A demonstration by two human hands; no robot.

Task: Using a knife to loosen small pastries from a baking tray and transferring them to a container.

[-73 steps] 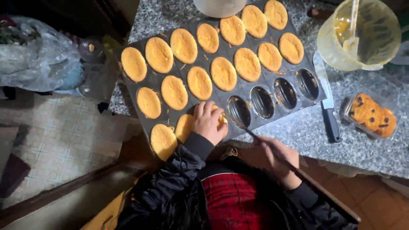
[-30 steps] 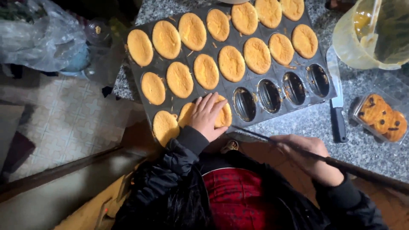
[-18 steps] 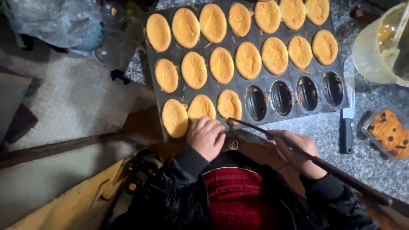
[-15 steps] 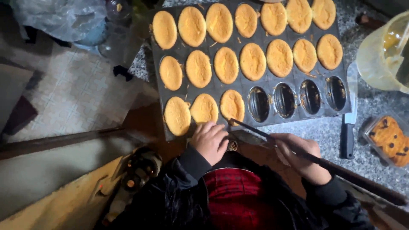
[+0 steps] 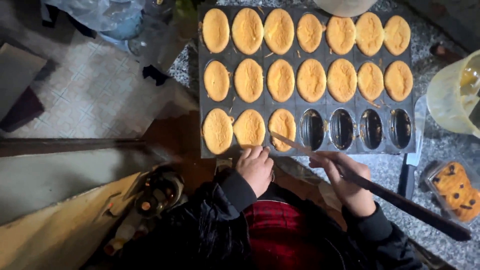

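A dark metal baking tray (image 5: 306,104) with oval moulds lies on a speckled stone counter. Most moulds hold golden oval cakes (image 5: 311,80); several moulds in the near row's right part are bare and oily (image 5: 342,129). My left hand (image 5: 256,167) rests at the tray's near edge, just below the cakes of the near row, holding nothing that I can see. My right hand (image 5: 345,180) grips a long thin knife (image 5: 300,147) with a dark handle, its tip lying by the third cake of the near row (image 5: 282,129).
Right of the tray lie a second knife (image 5: 411,167), a clear box of dark-speckled cookies (image 5: 454,190) and a yellowish plastic jug (image 5: 452,97). A plastic bag (image 5: 95,11) and tiled floor (image 5: 95,95) are at the left. My dark jacket fills the lower middle.
My left hand slid off the near-row cakes back to the tray's near edge. The right hand brought the knife forward, so its tip now sits by the third near-row cake. The camera view shifted.
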